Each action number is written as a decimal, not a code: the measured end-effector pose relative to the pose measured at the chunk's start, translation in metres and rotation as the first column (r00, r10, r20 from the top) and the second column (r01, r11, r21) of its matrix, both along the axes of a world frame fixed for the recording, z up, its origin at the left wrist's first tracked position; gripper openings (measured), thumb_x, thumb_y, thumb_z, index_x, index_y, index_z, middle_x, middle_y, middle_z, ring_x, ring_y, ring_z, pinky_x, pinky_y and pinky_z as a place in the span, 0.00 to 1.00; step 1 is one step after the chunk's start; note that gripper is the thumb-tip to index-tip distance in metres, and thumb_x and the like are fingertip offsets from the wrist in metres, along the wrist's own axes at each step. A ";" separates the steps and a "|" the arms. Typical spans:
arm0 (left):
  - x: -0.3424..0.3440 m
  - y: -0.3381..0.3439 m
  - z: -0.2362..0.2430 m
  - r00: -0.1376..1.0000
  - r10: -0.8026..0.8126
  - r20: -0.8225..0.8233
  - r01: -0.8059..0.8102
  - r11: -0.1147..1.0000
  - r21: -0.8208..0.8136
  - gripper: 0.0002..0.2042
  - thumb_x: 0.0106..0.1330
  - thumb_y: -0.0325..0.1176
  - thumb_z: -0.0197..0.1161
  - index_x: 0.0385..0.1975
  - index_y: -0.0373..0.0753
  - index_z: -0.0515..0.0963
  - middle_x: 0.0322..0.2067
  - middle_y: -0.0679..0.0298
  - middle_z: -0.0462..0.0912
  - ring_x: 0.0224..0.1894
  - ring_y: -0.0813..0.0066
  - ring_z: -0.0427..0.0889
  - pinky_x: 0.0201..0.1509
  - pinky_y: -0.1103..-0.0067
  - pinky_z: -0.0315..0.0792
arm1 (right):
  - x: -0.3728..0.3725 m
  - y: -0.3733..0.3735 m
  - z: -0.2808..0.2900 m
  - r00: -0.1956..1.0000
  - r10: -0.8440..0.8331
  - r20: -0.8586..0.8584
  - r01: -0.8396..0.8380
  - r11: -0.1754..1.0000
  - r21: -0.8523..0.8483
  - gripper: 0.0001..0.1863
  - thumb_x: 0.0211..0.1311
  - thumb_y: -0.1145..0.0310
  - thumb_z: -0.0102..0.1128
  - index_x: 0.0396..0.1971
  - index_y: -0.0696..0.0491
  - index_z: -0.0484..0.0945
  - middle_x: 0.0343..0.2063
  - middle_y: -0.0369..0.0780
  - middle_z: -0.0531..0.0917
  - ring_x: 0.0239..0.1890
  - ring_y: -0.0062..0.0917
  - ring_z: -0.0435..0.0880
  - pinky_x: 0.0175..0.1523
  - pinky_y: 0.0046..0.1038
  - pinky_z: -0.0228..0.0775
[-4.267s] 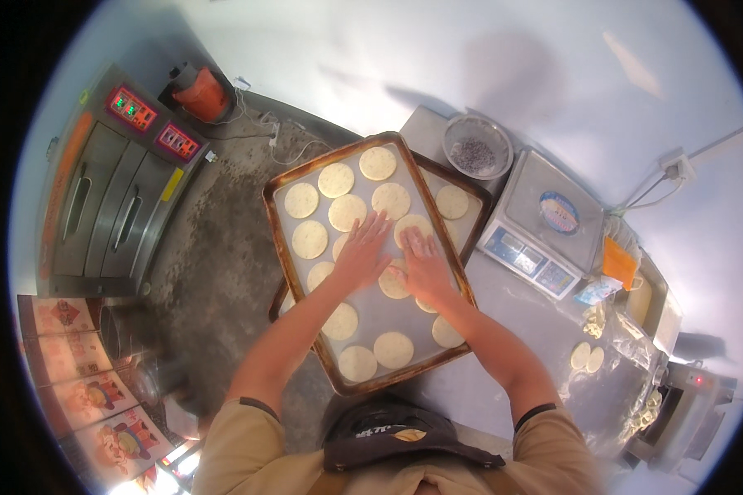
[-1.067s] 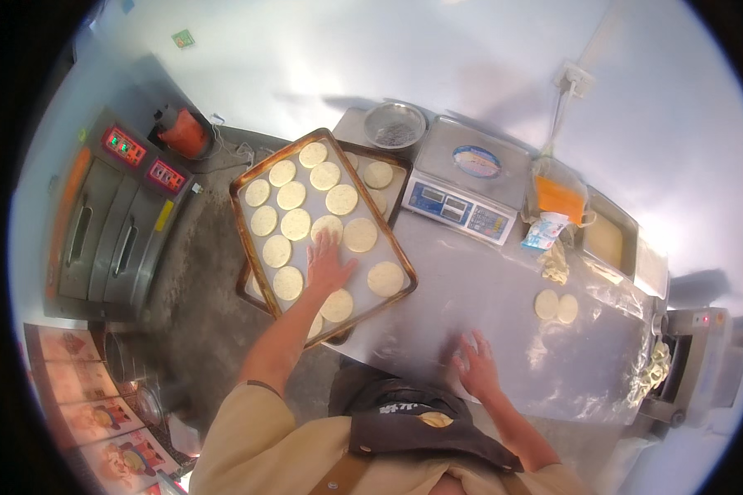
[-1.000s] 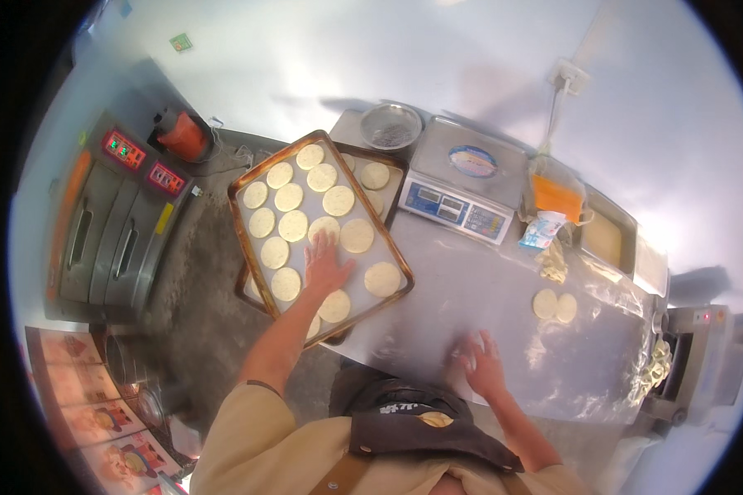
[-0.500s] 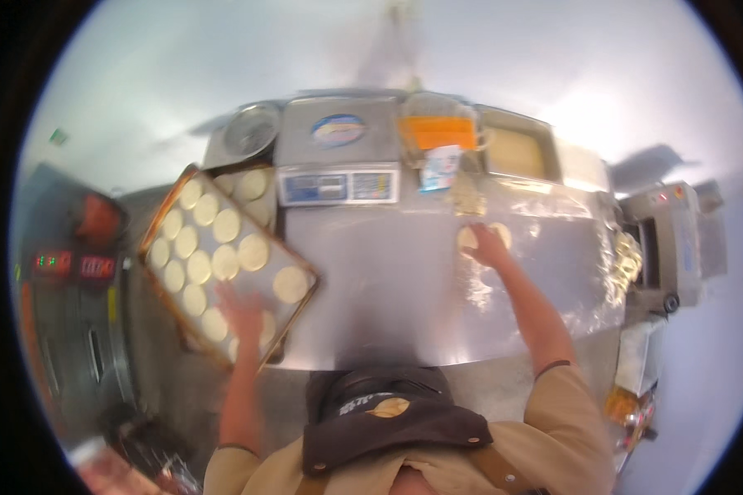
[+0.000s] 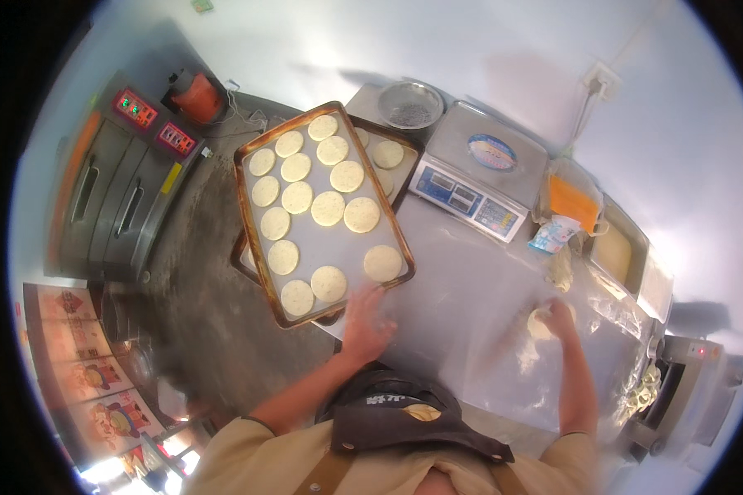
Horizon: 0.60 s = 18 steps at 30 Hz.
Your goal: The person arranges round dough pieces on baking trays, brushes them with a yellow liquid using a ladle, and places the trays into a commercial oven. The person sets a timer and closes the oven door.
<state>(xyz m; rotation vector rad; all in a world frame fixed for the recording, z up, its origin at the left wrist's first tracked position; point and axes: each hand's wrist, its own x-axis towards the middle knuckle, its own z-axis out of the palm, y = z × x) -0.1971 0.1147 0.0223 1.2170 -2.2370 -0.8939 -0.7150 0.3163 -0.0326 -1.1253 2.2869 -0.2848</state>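
Pale round flat dough discs (image 5: 328,208) lie in loose rows on a lined, brown-rimmed baking tray (image 5: 262,262). My left hand (image 5: 366,320), a little blurred, is off the tray's near right corner, its fingers apart and nothing in them. A dough disc (image 5: 382,263) lies on the tray just beyond it. At the right, over the metal table (image 5: 446,305), the closed fingers of my right hand (image 5: 561,320) are on another dough disc (image 5: 540,324). Part of that disc is hidden by the hand.
Behind the table's middle stands a digital scale (image 5: 479,169), beside a metal bowl (image 5: 410,105). An orange package (image 5: 573,203) and a rectangular pan of dough (image 5: 612,253) are at the back right. Another tray (image 5: 404,177) lies under the first. An oven (image 5: 111,194) stands left.
My view has turned left, so the scene appears rotated. My left hand has come off the discs to beyond the tray's near edge. My right hand stays at the dough on the table.
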 end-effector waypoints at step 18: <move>0.077 -0.094 -0.016 0.698 0.514 -0.498 -0.019 0.709 0.705 0.33 0.79 0.55 0.50 0.74 0.36 0.63 0.73 0.54 0.67 0.77 0.57 0.64 0.81 0.58 0.54 | 0.331 -0.315 0.085 0.329 0.083 0.941 0.040 0.994 -0.101 0.16 0.75 0.60 0.65 0.54 0.53 0.76 0.46 0.35 0.85 0.43 0.20 0.84 0.46 0.25 0.79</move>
